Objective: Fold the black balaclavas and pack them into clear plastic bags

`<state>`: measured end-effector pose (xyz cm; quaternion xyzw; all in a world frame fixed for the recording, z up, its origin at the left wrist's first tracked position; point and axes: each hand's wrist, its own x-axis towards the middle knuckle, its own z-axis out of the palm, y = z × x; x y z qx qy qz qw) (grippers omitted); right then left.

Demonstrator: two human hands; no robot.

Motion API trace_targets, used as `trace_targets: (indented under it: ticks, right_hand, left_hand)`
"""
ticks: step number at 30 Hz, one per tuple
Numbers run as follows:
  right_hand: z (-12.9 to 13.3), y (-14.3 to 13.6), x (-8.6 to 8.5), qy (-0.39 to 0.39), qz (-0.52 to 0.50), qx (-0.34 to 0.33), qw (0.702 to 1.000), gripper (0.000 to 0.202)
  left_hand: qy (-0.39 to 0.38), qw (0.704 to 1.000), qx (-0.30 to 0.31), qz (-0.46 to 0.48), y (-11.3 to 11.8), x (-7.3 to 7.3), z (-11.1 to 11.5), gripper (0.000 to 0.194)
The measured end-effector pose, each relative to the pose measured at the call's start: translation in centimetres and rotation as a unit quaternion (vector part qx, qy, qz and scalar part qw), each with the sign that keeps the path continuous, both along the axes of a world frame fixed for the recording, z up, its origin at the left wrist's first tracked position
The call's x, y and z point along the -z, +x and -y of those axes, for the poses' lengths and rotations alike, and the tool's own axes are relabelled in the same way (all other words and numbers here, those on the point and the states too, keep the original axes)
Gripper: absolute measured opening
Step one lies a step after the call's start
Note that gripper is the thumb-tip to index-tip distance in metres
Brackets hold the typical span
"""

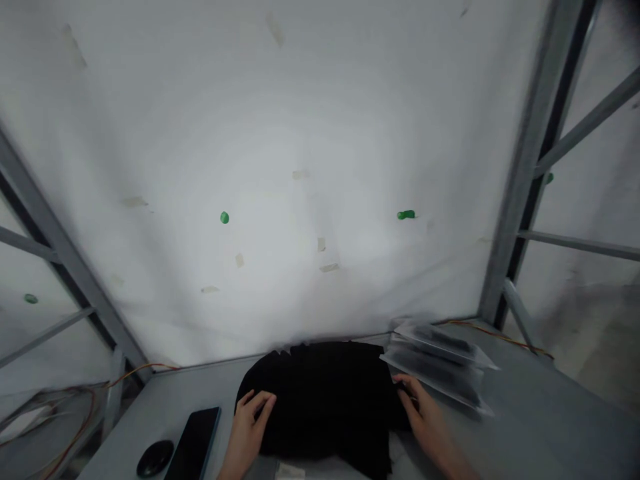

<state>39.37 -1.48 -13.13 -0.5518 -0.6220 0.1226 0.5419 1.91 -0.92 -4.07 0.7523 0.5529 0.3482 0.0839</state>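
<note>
A piece of black cloth [325, 393], perhaps a folded garment, lies spread on the grey table in front of me. At its left edge is my left hand [251, 420], fingers curled and thumb and forefinger brought together against the fabric. My right hand [419, 412] is at the opposite edge, thumb and fingers pinching the dark material. Exactly how much fabric sits in either grip is hard to see. Beneath the near edge of the cloth, a small pale label or packet [290, 471] and some clear plastic show.
Clear plastic packets with dark contents [440, 363] lie stacked behind my right hand. To the left are a phone [194, 445] and a black mouse-like object [155, 459]. A white sheet wall [310, 133] closes off the back, between metal posts [523, 167]; thin wires [493, 331] run along the table's rear.
</note>
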Motion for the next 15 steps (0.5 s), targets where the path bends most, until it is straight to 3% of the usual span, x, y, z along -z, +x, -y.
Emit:
trace_targets:
  ticks: [4,7,9,11,15]
  right_hand:
    - [0.1,0.4,1.1,-0.005,0.146,0.001,0.989,0.026]
    - [0.4,0.6,1.0,0.010,0.234,0.031,0.972,0.030]
    - [0.1,0.2,-0.4,0.021,0.263,0.033,0.964,0.033]
    - [-0.8,-0.6,-2.6,0.021,0.275,0.006,0.961,0.035]
    - [-5.1,-2.5,-7.1,-0.058,0.338,-0.056,0.938,0.045]
  left_hand:
    - [0.013,0.997,-0.004,-0.080,-0.5,0.2,-0.1,0.035]
    - [0.011,0.989,0.000,-0.145,-0.9,-0.1,0.2,0.021]
    - [0.012,0.987,0.005,-0.163,-0.7,-0.7,0.0,0.012]
    - [0.011,0.984,0.016,-0.175,0.3,-1.6,-0.9,0.016]
    - [-0.012,0.971,0.063,-0.230,4.3,-2.9,-4.9,0.030]
